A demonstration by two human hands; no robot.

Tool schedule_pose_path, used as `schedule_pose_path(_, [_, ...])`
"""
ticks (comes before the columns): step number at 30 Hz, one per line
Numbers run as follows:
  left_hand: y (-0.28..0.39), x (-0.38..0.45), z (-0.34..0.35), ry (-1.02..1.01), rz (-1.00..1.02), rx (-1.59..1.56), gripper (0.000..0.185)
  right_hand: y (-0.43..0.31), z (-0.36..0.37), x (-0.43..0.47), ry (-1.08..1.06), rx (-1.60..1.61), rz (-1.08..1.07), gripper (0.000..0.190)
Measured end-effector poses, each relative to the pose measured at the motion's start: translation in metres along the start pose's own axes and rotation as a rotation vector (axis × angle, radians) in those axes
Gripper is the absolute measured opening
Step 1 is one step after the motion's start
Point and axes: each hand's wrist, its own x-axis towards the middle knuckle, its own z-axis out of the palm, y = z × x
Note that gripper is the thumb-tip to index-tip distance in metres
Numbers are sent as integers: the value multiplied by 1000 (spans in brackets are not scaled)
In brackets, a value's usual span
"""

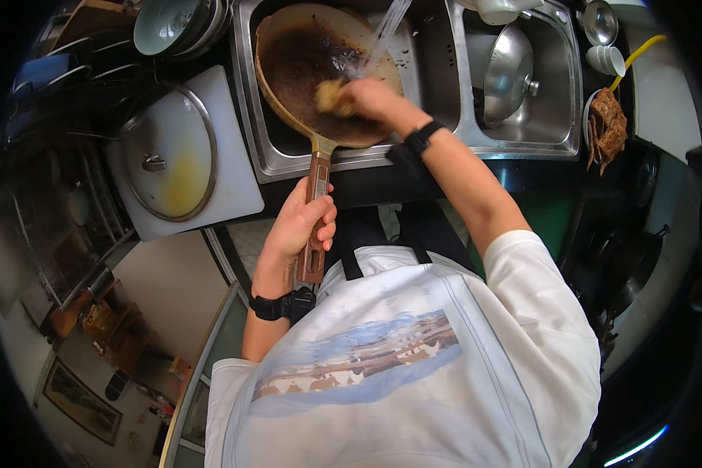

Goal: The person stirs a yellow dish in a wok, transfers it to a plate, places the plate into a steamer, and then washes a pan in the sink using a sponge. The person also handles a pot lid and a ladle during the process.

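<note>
My left hand (304,222) is closed around the brown wooden-look handle of a frying pan (292,76), which rests tilted in the left basin of a steel double sink (433,88). A blurred yellowish scrubbing pad or sponge (331,97) is in my right hand (371,100), over the pan's inner surface; its exact kind cannot be told. Water (386,32) streams from above into the pan, beside my right hand. Dark brown residue marks the inside of the pan. Black bands circle both wrists.
A glass lid (172,158) lies on a white cutting board (234,169) left of the sink. A metal lid (506,76) leans in the right basin. Stacked bowls (164,26) stand at the upper left. White cups (605,60) and a plate of browned food (607,126) are at the right.
</note>
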Motion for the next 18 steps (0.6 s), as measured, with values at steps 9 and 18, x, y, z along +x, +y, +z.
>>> schedule_pose_path(9, [20, -17, 8, 3, -72, 33, 27, -41, 11, 3, 412, -26, -441, 32])
schedule_pose_path(18, [27, -21, 22, 68, -91, 126, 28, -20, -3, 14, 303, 134, -425, 44])
